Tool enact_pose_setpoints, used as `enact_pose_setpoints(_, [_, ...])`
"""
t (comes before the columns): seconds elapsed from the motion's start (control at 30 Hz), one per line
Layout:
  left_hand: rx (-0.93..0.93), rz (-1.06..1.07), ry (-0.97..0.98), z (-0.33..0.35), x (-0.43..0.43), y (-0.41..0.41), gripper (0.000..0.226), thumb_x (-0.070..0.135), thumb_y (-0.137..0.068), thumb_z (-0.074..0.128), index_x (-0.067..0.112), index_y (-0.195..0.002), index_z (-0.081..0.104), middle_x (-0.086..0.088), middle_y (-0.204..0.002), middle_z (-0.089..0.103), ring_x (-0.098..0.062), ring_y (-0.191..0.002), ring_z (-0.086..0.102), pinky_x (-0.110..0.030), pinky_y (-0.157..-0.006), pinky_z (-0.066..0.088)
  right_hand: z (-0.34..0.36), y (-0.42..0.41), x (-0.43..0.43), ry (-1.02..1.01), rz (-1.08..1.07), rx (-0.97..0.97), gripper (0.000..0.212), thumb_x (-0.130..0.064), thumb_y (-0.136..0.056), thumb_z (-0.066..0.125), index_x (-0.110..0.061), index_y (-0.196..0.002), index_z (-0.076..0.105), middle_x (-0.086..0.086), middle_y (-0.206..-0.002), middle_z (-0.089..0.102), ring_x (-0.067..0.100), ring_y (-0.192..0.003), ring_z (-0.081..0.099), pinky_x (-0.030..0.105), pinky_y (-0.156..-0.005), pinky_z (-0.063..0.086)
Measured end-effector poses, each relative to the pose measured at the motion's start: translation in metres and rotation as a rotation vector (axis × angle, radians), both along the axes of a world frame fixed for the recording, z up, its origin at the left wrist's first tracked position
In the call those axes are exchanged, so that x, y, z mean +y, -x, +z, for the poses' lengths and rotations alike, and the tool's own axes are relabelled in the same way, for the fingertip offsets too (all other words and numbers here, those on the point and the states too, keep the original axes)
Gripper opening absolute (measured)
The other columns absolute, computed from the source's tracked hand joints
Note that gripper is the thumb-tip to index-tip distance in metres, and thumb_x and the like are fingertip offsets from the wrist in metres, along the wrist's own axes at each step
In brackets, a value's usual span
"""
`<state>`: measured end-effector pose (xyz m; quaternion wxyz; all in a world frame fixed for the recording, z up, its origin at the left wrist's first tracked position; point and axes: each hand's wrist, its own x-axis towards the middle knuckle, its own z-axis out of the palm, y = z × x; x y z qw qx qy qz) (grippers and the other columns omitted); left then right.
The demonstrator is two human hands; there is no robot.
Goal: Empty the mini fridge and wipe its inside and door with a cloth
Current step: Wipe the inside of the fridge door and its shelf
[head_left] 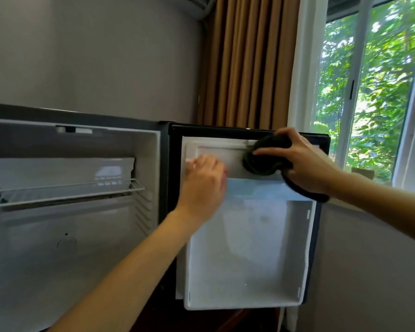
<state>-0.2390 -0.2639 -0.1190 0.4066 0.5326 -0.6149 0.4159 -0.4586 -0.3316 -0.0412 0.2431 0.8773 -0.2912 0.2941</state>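
The mini fridge (72, 236) stands open on the left, and nothing is inside except a wire shelf (65, 190). Its door (249, 248) is swung out to the right, with the white inner side facing the person. The left hand (203, 180) rests on the upper left part of this inner side. Its fingers look rather straight and hold nothing, though they are blurred. The right hand (307, 164) is at the upper right part, and its fingers (271, 152) grip a dark cloth (261, 164) and press it against the door.

From the cloth, most of the door panel lies below and to the left. I judge that the next stroke goes leftward along the top, towards the left hand, and the right hand is the one to make it.
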Motion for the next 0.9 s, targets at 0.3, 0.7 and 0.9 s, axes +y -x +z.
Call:
enact_pose_setpoints(0.3, [0.007,0.137,-0.247,-0.01,-0.016,0.033,0.046,0.049,-0.077,0.072,0.011,-0.102,0.066,-0.009,-0.091,0.07,-0.031,-0.087,0.064,-0.033,-0.077,0.044,0.018,-0.14,0.036,0.397,0.077,0.155,0.07,-0.014,-0.089,0.052,-0.046,-0.145,0.026,0.016,-0.15,0.023,0.041,-0.115,0.04,0.046,-0.076,0.052])
enact_pose_setpoints(0.7, [0.073,0.038,-0.228,-0.012,-0.01,0.027,0.045,0.055,-0.085,0.058,0.021,-0.114,0.059,0.001,-0.113,0.063,-0.021,-0.108,0.051,-0.033,-0.084,0.024,-0.004,-0.003,-0.02,0.229,-0.039,-0.196,0.073,-0.01,-0.078,0.06,-0.042,-0.14,0.037,0.015,-0.139,0.029,0.047,-0.112,0.044,0.055,-0.068,0.055])
enact_pose_setpoints(0.9, [0.094,0.035,-0.271,-0.009,-0.009,0.029,0.042,0.054,-0.086,0.058,0.02,-0.11,0.059,0.001,-0.11,0.062,-0.022,-0.104,0.051,-0.032,-0.079,0.02,-0.013,0.057,-0.031,0.195,-0.192,-0.213,0.072,-0.007,-0.076,0.068,-0.037,-0.136,0.044,0.013,-0.132,0.029,0.051,-0.103,0.048,0.052,-0.059,0.053])
